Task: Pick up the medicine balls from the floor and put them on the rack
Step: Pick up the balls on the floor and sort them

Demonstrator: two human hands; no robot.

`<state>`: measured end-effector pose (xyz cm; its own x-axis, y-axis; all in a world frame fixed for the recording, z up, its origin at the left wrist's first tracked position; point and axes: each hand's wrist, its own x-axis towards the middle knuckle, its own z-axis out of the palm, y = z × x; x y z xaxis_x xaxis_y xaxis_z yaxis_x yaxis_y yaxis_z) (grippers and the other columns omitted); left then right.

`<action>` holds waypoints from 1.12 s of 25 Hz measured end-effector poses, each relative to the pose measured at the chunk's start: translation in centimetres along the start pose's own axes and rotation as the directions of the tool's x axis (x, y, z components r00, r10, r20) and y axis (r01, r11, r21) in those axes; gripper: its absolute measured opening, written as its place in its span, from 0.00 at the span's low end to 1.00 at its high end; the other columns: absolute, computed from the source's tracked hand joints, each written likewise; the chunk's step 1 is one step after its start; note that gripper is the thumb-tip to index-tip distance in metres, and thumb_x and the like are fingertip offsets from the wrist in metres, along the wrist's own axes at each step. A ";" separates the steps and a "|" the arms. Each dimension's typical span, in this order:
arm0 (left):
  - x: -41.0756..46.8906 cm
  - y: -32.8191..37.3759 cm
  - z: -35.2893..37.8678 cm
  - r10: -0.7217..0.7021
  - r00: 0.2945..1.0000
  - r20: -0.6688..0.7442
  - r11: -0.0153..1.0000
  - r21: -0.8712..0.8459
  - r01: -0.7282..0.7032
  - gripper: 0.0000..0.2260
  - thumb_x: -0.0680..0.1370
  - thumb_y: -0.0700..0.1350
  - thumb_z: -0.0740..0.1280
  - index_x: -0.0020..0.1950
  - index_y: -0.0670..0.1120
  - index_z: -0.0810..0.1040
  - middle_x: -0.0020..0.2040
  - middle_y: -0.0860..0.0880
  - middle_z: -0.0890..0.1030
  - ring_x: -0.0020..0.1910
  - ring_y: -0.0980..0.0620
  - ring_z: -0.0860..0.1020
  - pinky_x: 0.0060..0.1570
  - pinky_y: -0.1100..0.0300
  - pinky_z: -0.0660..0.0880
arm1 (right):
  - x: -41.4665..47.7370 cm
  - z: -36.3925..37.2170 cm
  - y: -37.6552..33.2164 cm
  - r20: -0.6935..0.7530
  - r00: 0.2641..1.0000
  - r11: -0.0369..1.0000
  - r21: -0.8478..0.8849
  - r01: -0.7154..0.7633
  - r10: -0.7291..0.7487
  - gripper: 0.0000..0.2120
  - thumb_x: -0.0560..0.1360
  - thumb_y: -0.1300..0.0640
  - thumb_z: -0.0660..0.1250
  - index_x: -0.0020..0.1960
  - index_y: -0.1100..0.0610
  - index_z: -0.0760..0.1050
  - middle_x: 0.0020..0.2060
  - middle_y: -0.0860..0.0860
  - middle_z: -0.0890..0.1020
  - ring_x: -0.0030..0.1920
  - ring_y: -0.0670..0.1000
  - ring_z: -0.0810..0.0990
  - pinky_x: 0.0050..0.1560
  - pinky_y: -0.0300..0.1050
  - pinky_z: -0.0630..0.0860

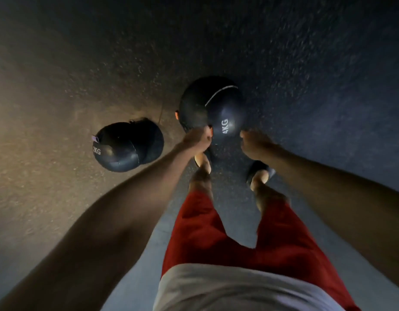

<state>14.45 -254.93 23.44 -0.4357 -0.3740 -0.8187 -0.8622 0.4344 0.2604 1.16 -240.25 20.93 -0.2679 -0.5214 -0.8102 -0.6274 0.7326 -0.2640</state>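
Nearest to me, at the bottom of the view, is my light shirt (216,286), then my red shorts (205,232), and below them my 2 feet in dark sandals: the left sandal (202,161) and the right sandal (260,171), both on the floor (306,63).

Both arms reach down and fwd. My left hand (197,140) is against the lower left side of the 4KG ball (225,108). Its fingers look curled there, but the pic is blurred and I cannot tell if it really grips. My right hand (254,143) is at the lower right edge of the same ball. Its fingers look rather straight and point to the ball, and the tips are at the edge or just beside it. So the hands are apart, approx. one ball's width, with the ball between them.

The 4KG ball is dark, with a thin pale seam line over the top and white "4KG" print facing me. It is just ahead of my feet, low at the floor. A small orange-red spot (176,115) shows at its left edge, perhaps a fingertip.

To the left, well apart from my hands, the 2KG ball (126,147) lies on the floor, also dark, with a small pale tag on its left side.

Count: 2 medicine balls, 2 hands, 2 sandals. The floor is dark, speckled, warmer light on the left.
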 end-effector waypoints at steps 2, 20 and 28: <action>4.2 -1.7 0.7 0.021 1.000 -0.005 0.999 -0.027 -0.021 0.13 0.82 0.41 0.60 0.63 0.40 0.78 0.62 0.38 0.80 0.63 0.40 0.78 0.59 0.52 0.74 | 3.0 3.3 -0.8 -0.009 1.000 0.996 0.088 -0.013 0.013 0.22 0.81 0.58 0.59 0.74 0.59 0.67 0.69 0.65 0.72 0.69 0.66 0.71 0.69 0.58 0.70; 19.9 -13.4 6.9 0.123 0.989 -0.082 0.992 -0.027 -0.125 0.33 0.80 0.40 0.64 0.82 0.50 0.52 0.81 0.39 0.51 0.79 0.39 0.59 0.73 0.42 0.66 | 22.8 12.7 -7.1 -0.174 0.966 0.857 0.510 -0.078 0.192 0.43 0.80 0.33 0.52 0.81 0.53 0.33 0.78 0.64 0.32 0.79 0.65 0.34 0.78 0.62 0.41; 25.7 -10.0 2.9 0.180 0.976 -0.126 0.983 0.054 -0.174 0.36 0.80 0.50 0.66 0.82 0.53 0.48 0.82 0.40 0.51 0.80 0.39 0.54 0.76 0.41 0.60 | 33.2 -1.4 -3.3 -0.186 0.906 0.791 0.572 -0.216 0.381 0.41 0.81 0.37 0.57 0.83 0.51 0.38 0.81 0.62 0.42 0.80 0.64 0.44 0.79 0.61 0.47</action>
<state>12.58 -266.48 -1.72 -0.6127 -0.3901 -0.6874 -0.7580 0.5364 0.3712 -6.69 -260.58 -4.32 -0.6175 -0.2741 -0.7373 -0.0202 0.9425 -0.3335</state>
